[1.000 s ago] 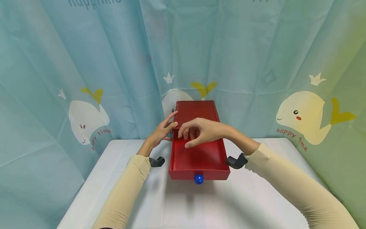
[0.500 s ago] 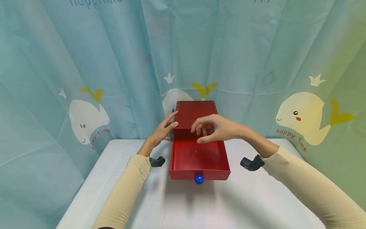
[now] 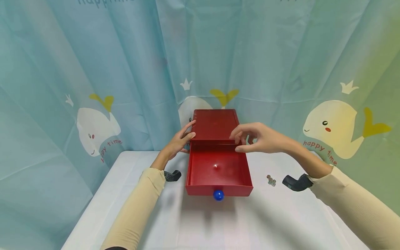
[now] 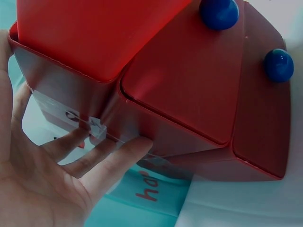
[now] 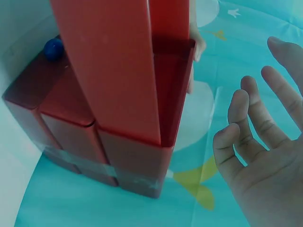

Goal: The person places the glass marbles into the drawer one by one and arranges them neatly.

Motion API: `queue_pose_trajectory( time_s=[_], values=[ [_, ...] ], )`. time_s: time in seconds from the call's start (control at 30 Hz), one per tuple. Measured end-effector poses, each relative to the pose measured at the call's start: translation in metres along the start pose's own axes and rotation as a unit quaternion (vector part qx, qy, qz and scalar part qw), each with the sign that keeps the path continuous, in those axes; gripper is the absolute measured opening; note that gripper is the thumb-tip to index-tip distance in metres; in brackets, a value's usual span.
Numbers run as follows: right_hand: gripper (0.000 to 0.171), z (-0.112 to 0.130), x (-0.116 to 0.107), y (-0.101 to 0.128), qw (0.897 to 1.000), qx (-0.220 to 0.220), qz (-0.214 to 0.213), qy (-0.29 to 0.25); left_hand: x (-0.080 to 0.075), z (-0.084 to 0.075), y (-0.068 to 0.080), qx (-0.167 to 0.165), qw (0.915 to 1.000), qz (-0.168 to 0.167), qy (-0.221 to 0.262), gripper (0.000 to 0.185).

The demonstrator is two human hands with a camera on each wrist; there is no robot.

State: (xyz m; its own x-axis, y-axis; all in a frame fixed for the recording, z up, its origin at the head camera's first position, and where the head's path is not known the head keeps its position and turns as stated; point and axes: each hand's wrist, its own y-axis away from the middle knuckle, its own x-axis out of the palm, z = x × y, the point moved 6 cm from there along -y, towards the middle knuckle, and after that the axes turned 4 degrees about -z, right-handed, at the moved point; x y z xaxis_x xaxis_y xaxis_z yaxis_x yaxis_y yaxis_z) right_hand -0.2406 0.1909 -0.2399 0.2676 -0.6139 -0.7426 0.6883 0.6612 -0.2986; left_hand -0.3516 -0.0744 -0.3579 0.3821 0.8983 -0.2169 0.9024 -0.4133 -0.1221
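Observation:
A red chest of drawers [image 3: 215, 125] stands on the white table with its top drawer [image 3: 218, 173] pulled out. The drawer has a blue knob [image 3: 218, 195], and its red floor is in sight. My left hand [image 3: 175, 144] rests against the chest's left side, fingers spread and fairly straight. In the left wrist view, fingertips [image 4: 142, 144] touch the taped side. Lower drawers with blue knobs [image 4: 279, 65] are pushed in. By the chest's right front edge, my right hand [image 3: 260, 139] hovers with loosely bent fingers. Nothing shows between its fingers in the right wrist view.
Several small round brownish-green pieces [image 3: 271, 180] lie on the white table [image 3: 150, 215], right of the drawer; their kind is too small to tell. A light blue curtain [image 3: 131, 69] with whale prints hangs behind and around the table.
My right hand has moved right, from above the drawer to the chest's right edge. The small round pieces have come into sight. My left hand and the drawer stay put.

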Motion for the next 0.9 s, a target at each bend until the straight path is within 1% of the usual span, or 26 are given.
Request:
queue_pose_trajectory(
  time_s=[0.2,0.37,0.63,0.9],
  values=[
    [0.03,-0.008,-0.007,0.016,1.0,0.012,-0.016,-0.001,0.001,0.001,-0.001,0.001,1.0,0.0,-0.006,0.063],
    [0.029,-0.014,-0.009,0.027,1.0,0.006,-0.027,0.002,0.0,0.001,-0.001,0.001,1.0,-0.003,-0.007,0.063],
    [0.029,-0.026,-0.012,0.044,0.998,0.0,-0.057,0.01,-0.001,0.001,0.0,-0.001,1.0,-0.004,-0.004,0.063],
    [0.029,-0.05,-0.008,0.06,0.996,0.019,-0.085,0.02,-0.001,0.001,-0.001,0.0,1.0,-0.001,-0.003,0.062]
  ],
)
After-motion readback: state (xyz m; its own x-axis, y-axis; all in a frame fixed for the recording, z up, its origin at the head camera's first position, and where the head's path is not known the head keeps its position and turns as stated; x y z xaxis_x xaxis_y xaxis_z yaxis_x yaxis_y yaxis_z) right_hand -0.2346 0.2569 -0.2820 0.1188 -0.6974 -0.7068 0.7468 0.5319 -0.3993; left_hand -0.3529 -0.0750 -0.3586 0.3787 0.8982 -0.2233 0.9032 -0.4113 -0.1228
